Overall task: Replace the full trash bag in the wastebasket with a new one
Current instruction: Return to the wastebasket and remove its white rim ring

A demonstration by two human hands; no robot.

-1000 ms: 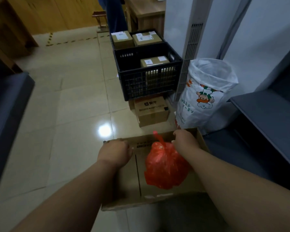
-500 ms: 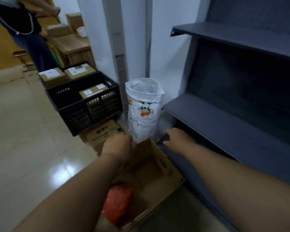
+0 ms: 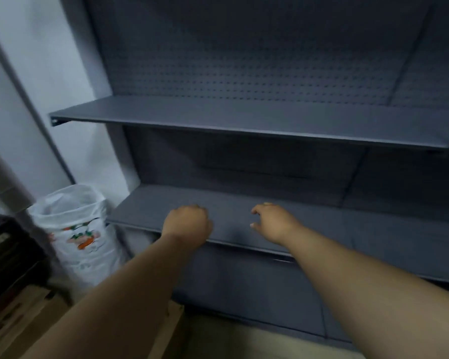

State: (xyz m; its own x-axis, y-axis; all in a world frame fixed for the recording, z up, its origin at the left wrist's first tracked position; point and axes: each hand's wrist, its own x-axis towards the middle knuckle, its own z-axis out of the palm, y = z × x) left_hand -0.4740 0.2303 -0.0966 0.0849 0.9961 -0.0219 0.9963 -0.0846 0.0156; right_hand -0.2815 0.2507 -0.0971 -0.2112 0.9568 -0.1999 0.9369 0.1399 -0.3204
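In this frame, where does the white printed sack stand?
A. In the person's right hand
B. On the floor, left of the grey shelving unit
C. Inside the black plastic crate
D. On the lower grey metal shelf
B: the white printed sack stands on the floor beside the left end of the lower grey metal shelf, untouched by either hand.

Dark grey shelf [image 3: 244, 120]; white sack [image 3: 81, 229], orange-green print.

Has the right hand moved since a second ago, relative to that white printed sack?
Yes. The right hand left the cardboard box by the white sack and now reaches over the lower grey shelf, farther right of the sack.
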